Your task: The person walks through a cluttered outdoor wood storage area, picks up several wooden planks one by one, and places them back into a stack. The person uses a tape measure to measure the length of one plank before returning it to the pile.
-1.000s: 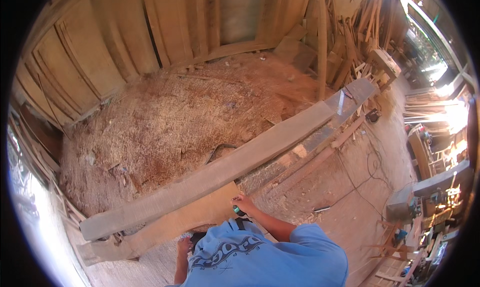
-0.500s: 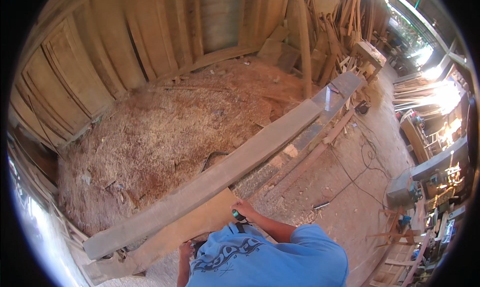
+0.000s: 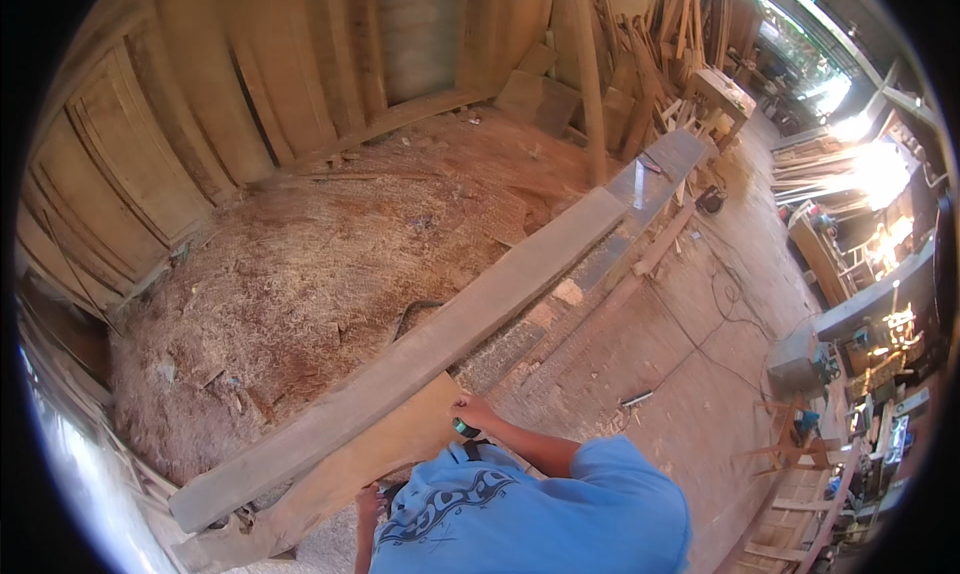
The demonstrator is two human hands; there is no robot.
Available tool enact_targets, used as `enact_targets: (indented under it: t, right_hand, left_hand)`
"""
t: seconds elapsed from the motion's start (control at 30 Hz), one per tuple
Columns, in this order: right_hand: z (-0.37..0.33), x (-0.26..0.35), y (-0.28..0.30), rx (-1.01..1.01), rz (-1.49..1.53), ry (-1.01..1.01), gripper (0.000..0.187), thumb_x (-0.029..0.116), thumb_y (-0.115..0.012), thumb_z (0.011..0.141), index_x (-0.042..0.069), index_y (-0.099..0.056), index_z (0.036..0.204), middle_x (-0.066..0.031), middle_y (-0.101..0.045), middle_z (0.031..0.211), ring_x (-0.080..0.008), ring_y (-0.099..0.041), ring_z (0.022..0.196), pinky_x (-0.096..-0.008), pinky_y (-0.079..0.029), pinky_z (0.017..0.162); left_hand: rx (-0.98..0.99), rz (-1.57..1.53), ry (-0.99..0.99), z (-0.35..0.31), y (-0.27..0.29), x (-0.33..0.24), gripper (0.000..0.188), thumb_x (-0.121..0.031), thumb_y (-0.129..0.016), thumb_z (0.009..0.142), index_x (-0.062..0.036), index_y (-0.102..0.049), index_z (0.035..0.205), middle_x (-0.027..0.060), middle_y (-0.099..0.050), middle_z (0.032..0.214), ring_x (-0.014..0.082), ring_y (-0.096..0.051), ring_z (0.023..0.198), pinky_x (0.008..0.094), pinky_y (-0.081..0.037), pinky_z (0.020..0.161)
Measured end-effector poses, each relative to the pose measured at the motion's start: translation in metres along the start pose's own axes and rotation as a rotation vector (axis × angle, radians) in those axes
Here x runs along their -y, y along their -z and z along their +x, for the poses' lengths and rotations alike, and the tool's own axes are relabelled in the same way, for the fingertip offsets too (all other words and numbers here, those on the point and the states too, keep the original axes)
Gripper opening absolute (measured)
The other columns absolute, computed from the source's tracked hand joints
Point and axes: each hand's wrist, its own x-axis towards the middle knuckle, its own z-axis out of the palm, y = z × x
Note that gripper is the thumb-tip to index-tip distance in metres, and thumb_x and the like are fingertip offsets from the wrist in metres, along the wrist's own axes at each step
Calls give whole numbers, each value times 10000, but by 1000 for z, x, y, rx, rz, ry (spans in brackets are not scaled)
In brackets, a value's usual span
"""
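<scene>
My right hand (image 3: 474,412) is closed around a small green-and-black tape measure (image 3: 463,428), at the right end of a tan board (image 3: 408,428). Lower left, my left hand (image 3: 370,500) has its fingers curled by the same board's near edge; what they hold, if anything, is too small to make out. Along the far side of the tan board runs a long, thick grey-brown plank (image 3: 430,344), slanting from lower left to upper right. My blue shirt hides part of the near side.
Under the plank's far end is a dark bench (image 3: 672,159) bearing a metal square (image 3: 639,184). Sawdust (image 3: 300,274) covers the floor beyond. Cables (image 3: 700,346) and a chisel-like tool (image 3: 636,398) lie at right. Wooden panels (image 3: 130,154) and scrap lumber (image 3: 690,24) stand at the back.
The whole scene has shifted slightly left and up on the right side as my head turned. Both hands keep about the same places along the tan board.
</scene>
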Motion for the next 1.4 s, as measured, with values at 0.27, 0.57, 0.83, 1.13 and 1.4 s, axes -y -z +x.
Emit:
enact_targets:
  t: [0.27, 0.57, 0.83, 1.13, 1.4]
  right_hand:
    - [8, -13, -8, -51, 114, -80, 380, 295, -703, 692, 18, -646, 945, -132, -661, 859, -229, -639, 795, -339, -494, 684]
    - [-3, -2, -9, -70, 157, -103, 310, 261, -731, 729, 21, -633, 900, -94, -644, 813, -168, -616, 751, -302, -488, 668]
    - [-9, 0, -1, 192, 138, 155, 259, 274, -711, 785, 20, -666, 795, -52, -632, 675, -146, -618, 631, -290, -493, 587]
    - [-8, 0, -7, 196, 165, -117, 144, 202, -612, 855, 59, -596, 861, -44, -578, 685, -163, -596, 553, -302, -478, 479]
    - [9, 14, -9, 320, 247, -141, 208, 194, -663, 828, 35, -563, 916, -55, -574, 743, -160, -589, 576, -285, -481, 510]
  left_hand:
    - [3, 10, -40, -5, 4, 3, 297, -361, -616, 865, -94, -581, 992, 38, -563, 759, 149, -567, 609, 287, -436, 483]
    - [-16, 45, -35, -8, 5, -2, 298, -369, -617, 862, -114, -594, 1016, 24, -562, 744, 155, -572, 608, 291, -444, 505]
    - [-44, 99, -283, 5, 0, 22, 208, -271, -614, 886, -74, -653, 942, 16, -559, 688, 129, -521, 560, 292, -427, 472]
    - [-258, 253, -263, -10, -13, 44, 460, -438, -634, 812, -10, -675, 978, 188, -661, 914, 319, -638, 867, 394, -504, 761]
    - [-383, 163, -124, -50, -18, 43, 507, -478, -622, 806, 11, -683, 924, 240, -658, 947, 382, -622, 935, 429, -481, 809]
